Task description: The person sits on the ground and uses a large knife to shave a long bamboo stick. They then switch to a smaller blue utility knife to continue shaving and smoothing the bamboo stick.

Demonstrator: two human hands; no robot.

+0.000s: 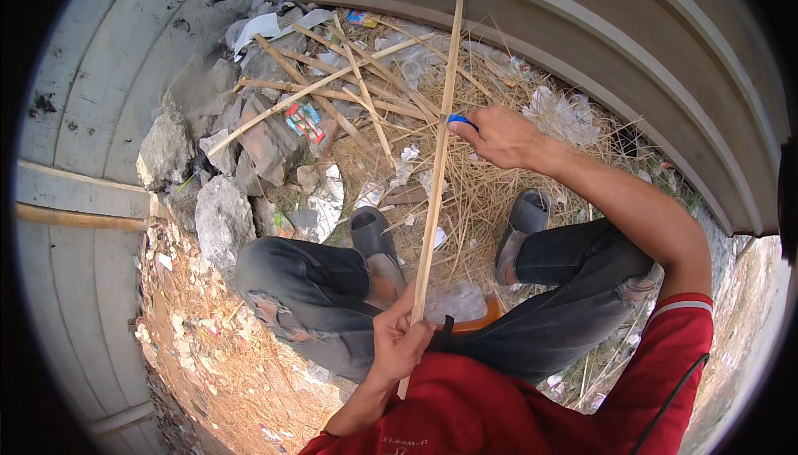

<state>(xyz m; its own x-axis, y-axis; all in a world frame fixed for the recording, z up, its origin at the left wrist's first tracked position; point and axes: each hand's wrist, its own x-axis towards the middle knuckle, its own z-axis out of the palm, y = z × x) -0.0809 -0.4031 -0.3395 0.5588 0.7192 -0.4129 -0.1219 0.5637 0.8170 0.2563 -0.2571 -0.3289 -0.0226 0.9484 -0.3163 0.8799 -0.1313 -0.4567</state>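
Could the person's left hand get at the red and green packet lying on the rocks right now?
Probably not as things stand: the left hand grips the long bamboo strip near the lap, and the packet lies beyond the bent knee, among rocks.

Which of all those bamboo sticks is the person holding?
The long stick pointing straight ahead: left hand grips its near end, right hand works midway. The others lie loose on the straw.

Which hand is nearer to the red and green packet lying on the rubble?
The right hand, gripping the upper part of the long bamboo strip, is nearer to the packet. The left hand holds the strip's lower end, farther away.
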